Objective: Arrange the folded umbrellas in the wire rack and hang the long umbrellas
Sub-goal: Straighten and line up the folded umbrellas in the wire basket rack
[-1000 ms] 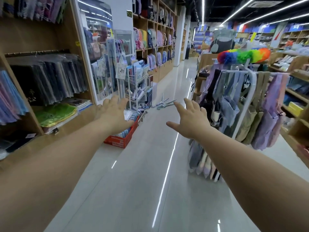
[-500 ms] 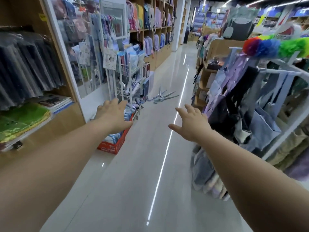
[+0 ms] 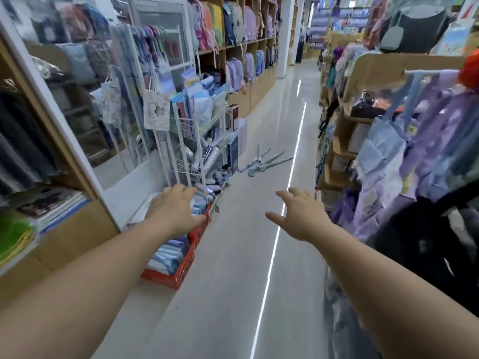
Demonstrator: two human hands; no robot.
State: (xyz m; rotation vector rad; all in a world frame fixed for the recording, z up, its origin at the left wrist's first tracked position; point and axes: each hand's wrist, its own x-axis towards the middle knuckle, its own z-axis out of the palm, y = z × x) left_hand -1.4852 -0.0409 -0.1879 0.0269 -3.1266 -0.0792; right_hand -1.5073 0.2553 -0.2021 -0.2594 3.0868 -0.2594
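A white wire rack (image 3: 199,141) stands against the left shelving, with folded umbrellas (image 3: 211,158) in its tiers and more lying at its foot. Several long grey-blue umbrellas (image 3: 267,161) lie on the floor in the aisle beyond the rack. My left hand (image 3: 176,208) is stretched forward, fingers apart, empty, over the far end of a red basket (image 3: 181,273). My right hand (image 3: 300,216) reaches out over the aisle floor, fingers spread, holding nothing. Both hands are well short of the long umbrellas.
The red basket on the floor holds blue packaged goods. Wooden shelves with backpacks (image 3: 233,27) line the left. A rack of purple and blue bags (image 3: 414,161) crowds the right side. The grey floor (image 3: 233,294) runs forward between them.
The view has moved forward down the aisle, so the wire rack and floor umbrellas are nearer. Both arms stay outstretched with open hands.
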